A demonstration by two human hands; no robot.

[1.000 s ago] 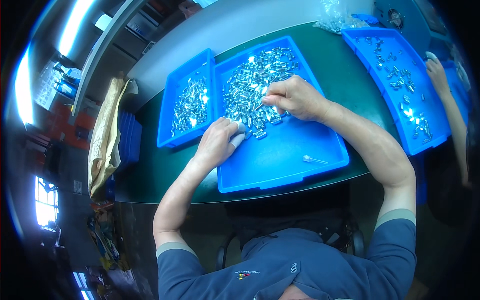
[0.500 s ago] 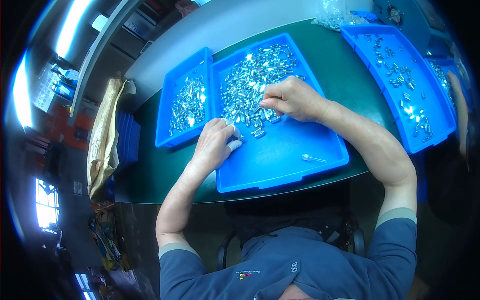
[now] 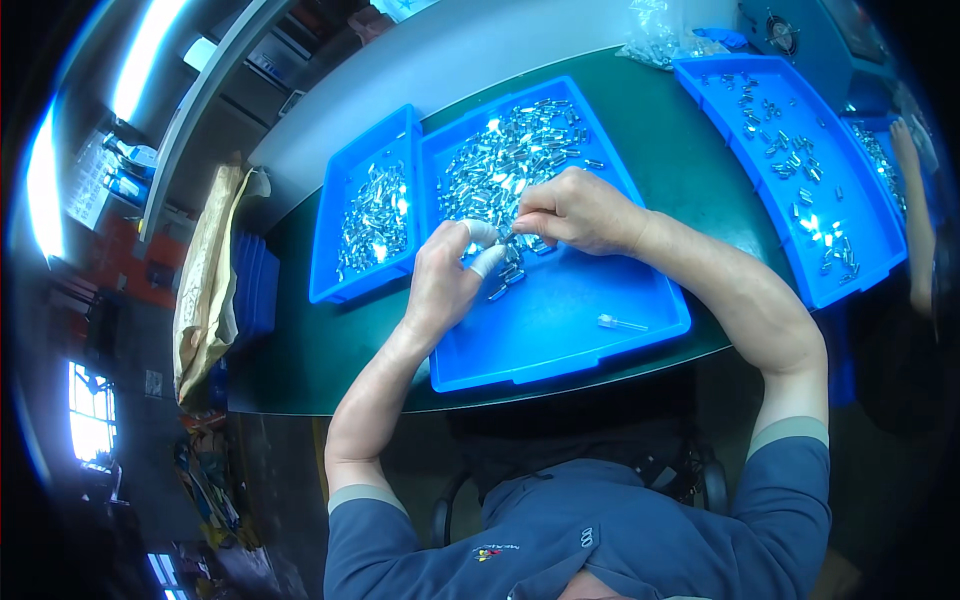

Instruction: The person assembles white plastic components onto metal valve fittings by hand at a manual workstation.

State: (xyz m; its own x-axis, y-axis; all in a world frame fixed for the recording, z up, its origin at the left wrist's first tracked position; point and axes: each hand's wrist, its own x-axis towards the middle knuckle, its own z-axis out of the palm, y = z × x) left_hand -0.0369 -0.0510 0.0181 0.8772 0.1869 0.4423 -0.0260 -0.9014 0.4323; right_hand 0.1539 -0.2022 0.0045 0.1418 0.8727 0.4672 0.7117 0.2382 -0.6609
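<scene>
Both hands now brought together over centre blue tray (image 3: 560,320). Small metal part (image 3: 508,236) is pinched between left hand (image 3: 445,280) & right hand (image 3: 580,210) grips; 1 part picked from pile (image 3: 505,165).

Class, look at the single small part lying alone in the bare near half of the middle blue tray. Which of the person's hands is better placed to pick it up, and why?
Probably the right hand. The lone part lies on the right side of the middle tray, below the right wrist; the left hand sits farther across, fingertips by the pile of metal parts.
</scene>
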